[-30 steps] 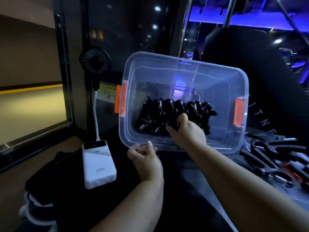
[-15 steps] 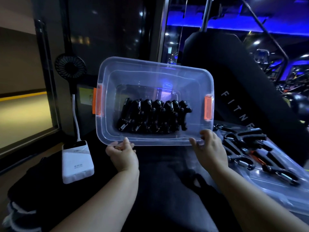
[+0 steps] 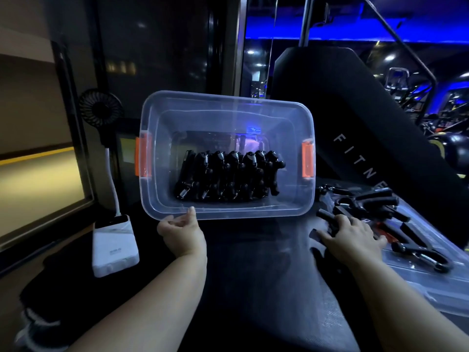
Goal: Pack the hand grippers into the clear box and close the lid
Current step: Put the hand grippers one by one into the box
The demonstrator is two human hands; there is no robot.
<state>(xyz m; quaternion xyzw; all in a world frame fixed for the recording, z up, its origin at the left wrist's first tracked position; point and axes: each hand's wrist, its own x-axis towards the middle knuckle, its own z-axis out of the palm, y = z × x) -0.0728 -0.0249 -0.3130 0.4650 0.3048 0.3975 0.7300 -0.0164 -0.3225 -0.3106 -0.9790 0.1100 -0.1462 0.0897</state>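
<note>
The clear box [image 3: 304, 199] with orange latches is tipped toward me on the dark pad. A row of several black hand grippers [image 3: 228, 176] stands packed inside it. My left hand [image 3: 181, 232] grips the box's near rim at the left corner, thumb over the edge. My right hand [image 3: 351, 236] lies to the right of the box, fingers spread over a black hand gripper [image 3: 327, 218] at the edge of the loose pile. Several more loose grippers [image 3: 380, 201] lie on the clear lid [image 3: 431, 283] at the right.
A white power bank [image 3: 115, 246] lies at the left, its cable running up to a small black fan [image 3: 100, 107]. A black padded gym backrest [image 3: 355, 118] rises behind the box. Dark cloth [image 3: 38, 313] is bunched at the lower left.
My right hand left the packed grippers in the box, passed its near right rim, and now lies on the loose pile at the right. My left hand kept hold of the rim.
</note>
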